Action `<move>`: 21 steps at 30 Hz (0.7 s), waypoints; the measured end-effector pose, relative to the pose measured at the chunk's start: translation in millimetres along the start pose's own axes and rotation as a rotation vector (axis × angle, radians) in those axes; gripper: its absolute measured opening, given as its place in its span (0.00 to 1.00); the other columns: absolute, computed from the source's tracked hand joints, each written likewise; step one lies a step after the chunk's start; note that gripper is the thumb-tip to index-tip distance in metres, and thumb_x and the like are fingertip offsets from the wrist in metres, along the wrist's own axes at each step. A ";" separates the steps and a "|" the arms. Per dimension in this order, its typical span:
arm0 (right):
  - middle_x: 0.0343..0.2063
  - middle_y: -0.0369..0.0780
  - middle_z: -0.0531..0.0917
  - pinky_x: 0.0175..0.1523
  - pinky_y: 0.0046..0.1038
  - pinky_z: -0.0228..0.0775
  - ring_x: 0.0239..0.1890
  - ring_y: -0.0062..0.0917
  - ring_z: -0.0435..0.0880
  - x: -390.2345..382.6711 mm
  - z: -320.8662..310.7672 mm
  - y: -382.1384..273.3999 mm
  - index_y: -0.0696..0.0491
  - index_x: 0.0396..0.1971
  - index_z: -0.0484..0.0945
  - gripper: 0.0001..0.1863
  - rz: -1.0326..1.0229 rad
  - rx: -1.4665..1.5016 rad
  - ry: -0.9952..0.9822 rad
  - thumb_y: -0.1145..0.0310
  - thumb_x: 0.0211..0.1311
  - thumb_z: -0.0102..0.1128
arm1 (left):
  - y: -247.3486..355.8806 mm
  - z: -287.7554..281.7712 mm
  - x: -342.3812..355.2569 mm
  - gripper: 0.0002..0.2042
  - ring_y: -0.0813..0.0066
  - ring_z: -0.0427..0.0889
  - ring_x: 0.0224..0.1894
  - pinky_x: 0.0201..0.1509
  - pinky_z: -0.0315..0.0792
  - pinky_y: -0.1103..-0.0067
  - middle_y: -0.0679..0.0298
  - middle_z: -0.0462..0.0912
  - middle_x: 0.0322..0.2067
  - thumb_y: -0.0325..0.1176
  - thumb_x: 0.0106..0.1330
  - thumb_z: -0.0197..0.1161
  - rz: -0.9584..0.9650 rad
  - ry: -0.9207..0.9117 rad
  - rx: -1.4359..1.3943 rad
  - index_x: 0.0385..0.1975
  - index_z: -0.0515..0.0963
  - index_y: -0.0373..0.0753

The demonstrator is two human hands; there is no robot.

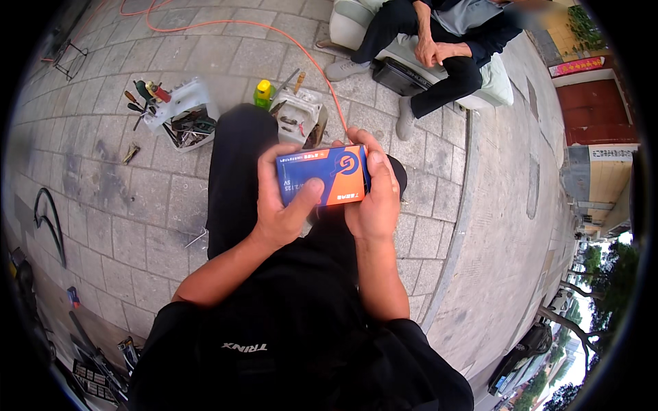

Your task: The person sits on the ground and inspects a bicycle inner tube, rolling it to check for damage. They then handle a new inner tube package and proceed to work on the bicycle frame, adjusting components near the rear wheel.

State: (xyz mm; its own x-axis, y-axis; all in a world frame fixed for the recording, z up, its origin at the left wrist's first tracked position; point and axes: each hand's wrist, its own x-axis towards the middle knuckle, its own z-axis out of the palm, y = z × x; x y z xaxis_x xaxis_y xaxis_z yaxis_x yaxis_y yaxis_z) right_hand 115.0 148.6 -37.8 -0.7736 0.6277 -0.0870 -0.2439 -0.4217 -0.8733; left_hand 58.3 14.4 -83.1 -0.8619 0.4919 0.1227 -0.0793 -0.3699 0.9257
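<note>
A small blue and orange cardboard box [300, 175] is held up over my lap, its printed face turned up toward me. My left hand [279, 209] grips its left end, the thumb lying across the printed face. Around the right end closes my right hand [375, 202], with its thumb along the edge and the fingers behind. The box looks closed, and its underside is hidden. Beyond my knees stand a white tub [299, 113] of small parts and a yellow-capped bottle [263, 94].
An open plastic toolbox [184, 127] with several screwdrivers sits to the left on paving. An orange hose [271, 29] runs across the ground toward my knees. A person [439, 51] sits ahead on a pale seat. A black rubber loop [49, 219] lies far left.
</note>
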 end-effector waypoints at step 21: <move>0.54 0.46 0.82 0.60 0.27 0.75 0.54 0.25 0.83 -3.7 -14.3 4.8 0.68 0.65 0.73 0.24 -0.117 -0.284 0.005 0.63 0.84 0.47 | -4.5 2.3 -0.1 0.31 0.71 0.72 0.60 0.66 0.69 0.73 0.55 0.67 0.61 0.41 0.73 0.69 0.049 0.003 0.092 0.66 0.61 0.32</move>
State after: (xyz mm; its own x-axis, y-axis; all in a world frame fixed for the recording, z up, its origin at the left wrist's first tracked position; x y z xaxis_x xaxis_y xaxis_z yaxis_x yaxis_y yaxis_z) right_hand 125.1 153.6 -48.5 -0.7467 0.6649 0.0199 -0.1572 -0.1474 -0.9765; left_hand 59.9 17.8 -86.5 -0.8651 0.4728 0.1674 0.0089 -0.3192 0.9477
